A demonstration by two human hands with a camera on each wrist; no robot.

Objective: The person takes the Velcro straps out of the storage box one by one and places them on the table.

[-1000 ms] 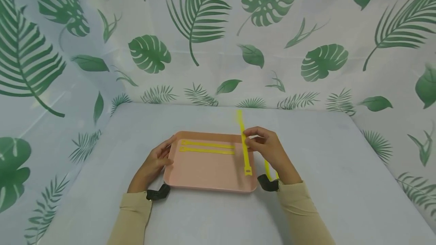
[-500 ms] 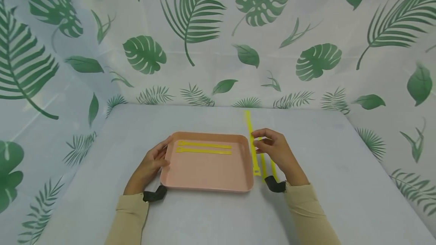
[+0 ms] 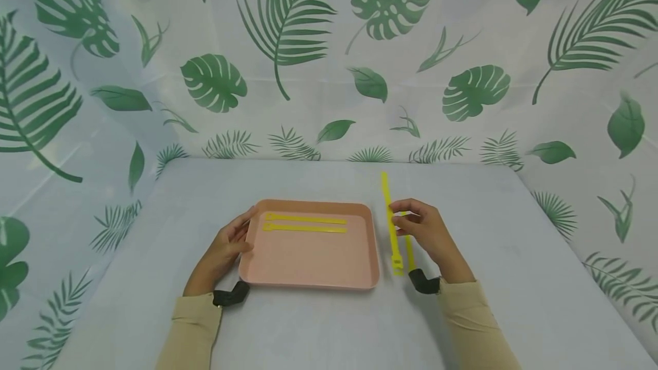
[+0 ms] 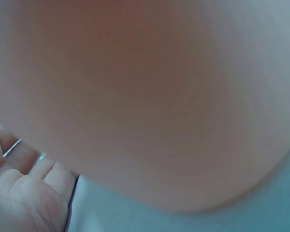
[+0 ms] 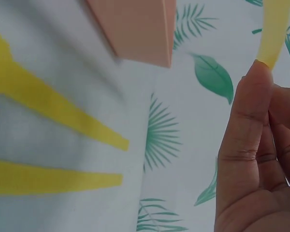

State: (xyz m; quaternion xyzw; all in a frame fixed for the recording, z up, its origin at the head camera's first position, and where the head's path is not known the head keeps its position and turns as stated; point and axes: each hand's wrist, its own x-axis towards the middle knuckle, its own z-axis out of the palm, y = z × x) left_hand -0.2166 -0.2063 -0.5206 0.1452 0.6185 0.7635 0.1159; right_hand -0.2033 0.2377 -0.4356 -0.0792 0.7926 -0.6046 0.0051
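A shallow pink tray sits in front of me. My left hand grips its left side, thumb at the rim; the left wrist view shows mostly the blurred tray wall beside the palm. Inside lie two yellow straps, a back strap and a front strap, side by side. Right of the tray, my right hand pinches another yellow strap between thumb and fingers, slotted end down. Beneath it, the right wrist view shows an upper strap and a lower strap on the table.
The table has a pale, plain cover. Behind it hangs a white cloth printed with green leaves. Black wrist devices, a left one and a right one, sit near the table surface.
My right hand has moved to the right with its strap, from over the tray's right edge to beside the tray, above the other straps. My left hand keeps its grip. The head view has shifted slightly.
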